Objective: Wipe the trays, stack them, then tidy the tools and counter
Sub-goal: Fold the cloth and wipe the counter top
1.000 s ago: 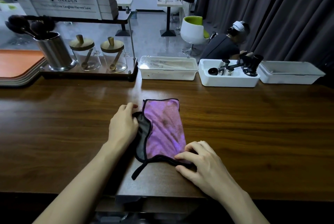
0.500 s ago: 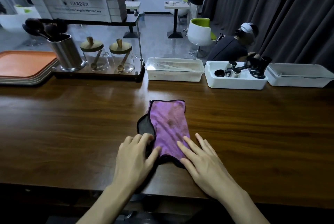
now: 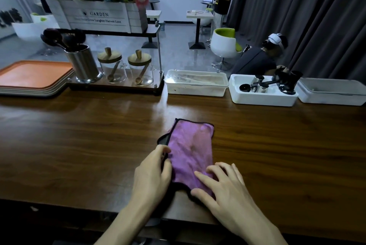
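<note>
A folded purple cloth [image 3: 190,149] with a black hem lies on the dark wooden counter [image 3: 79,136], near its front edge. My left hand [image 3: 152,171] rests against the cloth's left edge, with lightly bent fingers touching the hem. My right hand [image 3: 223,183] lies on the cloth's near right corner, fingers spread and pressing it down. A stack of orange trays [image 3: 33,76] sits at the far left of the counter, away from both hands.
Along the back stand a steel cup of dark brushes [image 3: 83,64], two lidded glass jars [image 3: 112,68] and three white bins [image 3: 196,86], the middle bin [image 3: 263,96] holding black tools. A flower box [image 3: 99,17] sits on a shelf. A person [image 3: 257,60] crouches behind the counter.
My left hand slid from the cloth's near edge up along its left side. My right hand's fingers drew back toward the near right corner. The cloth now lies narrower and flatter.
</note>
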